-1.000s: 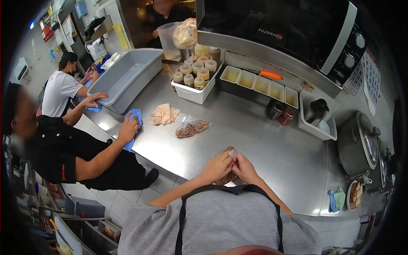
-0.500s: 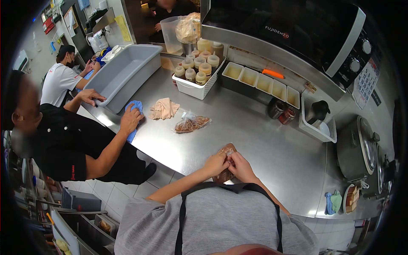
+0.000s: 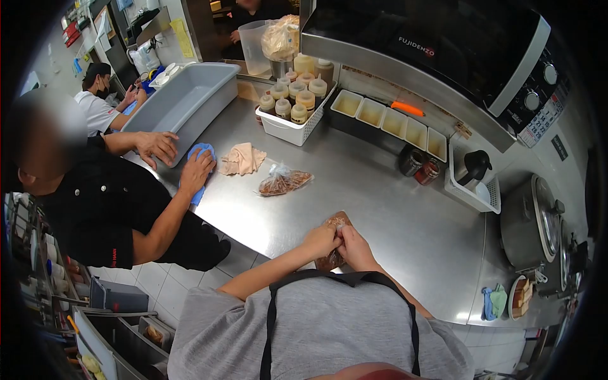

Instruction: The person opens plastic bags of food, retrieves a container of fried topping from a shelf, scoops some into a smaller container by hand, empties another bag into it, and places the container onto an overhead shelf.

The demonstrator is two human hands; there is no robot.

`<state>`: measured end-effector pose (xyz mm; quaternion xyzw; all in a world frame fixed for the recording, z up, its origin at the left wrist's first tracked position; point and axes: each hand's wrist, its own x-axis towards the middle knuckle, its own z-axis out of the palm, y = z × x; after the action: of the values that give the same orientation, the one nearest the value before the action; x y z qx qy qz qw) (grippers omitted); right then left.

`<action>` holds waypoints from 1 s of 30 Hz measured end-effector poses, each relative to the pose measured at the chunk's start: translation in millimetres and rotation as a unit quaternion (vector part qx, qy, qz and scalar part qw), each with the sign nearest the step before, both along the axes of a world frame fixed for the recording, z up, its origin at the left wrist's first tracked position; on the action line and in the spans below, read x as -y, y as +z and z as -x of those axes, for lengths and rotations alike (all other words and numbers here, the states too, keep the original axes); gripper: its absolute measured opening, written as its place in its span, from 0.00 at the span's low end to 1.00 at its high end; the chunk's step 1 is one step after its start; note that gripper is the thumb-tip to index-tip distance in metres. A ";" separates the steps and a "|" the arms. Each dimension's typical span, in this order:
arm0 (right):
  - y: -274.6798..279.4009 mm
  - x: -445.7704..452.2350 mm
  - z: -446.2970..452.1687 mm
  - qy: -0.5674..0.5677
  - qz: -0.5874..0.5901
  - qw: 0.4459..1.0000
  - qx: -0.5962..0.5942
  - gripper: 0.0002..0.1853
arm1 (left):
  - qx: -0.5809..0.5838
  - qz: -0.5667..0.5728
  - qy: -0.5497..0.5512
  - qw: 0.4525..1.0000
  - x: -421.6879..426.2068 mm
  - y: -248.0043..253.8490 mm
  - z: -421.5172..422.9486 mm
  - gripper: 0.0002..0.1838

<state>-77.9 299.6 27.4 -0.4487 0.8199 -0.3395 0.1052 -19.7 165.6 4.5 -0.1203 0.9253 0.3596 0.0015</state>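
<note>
Close to the counter's front edge, a clear plastic bag of brown food (image 3: 329, 261) lies under my two hands. My left hand (image 3: 322, 240) and my right hand (image 3: 356, 249) meet over its middle, fingers pinched on the plastic. What exactly the fingertips grip is partly hidden by the hands. Farther off to the left rests a second, knotted plastic bag of similar brown food (image 3: 284, 181). A crumpled peach cloth (image 3: 242, 158) lies just beyond that one.
On the left, a co-worker in black presses a blue cloth (image 3: 201, 154) to the counter beside a large grey tub (image 3: 218, 95). A white basket of squeeze bottles (image 3: 291, 133), a row of cream containers (image 3: 393, 123) and two jars (image 3: 427, 171) stand along the back. A microwave (image 3: 418, 50) overhangs them.
The co-worker's head and upper body have shifted, and the hand at the tub has moved right along its rim. My hands stay over the bag with slight finger motion.
</note>
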 end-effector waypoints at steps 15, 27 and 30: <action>2.4 -11.4 12.7 -0.048 0.086 0.995 0.018 0.10 | -0.120 -0.041 -0.024 0.992 0.5 31.2 10.7 0.11; 7.8 -3.5 14.6 -0.044 0.027 0.998 -0.046 0.14 | 0.011 -0.030 -0.035 0.999 1.4 21.4 26.7 0.16; 8.4 -2.2 15.7 -0.041 0.021 0.998 -0.035 0.13 | -0.014 -0.035 -0.049 0.998 4.0 20.3 26.8 0.15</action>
<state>-93.6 301.8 35.8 -0.4283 0.8334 -0.3453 0.0531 -46.5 161.6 24.7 -0.0694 0.9169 0.3930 0.0108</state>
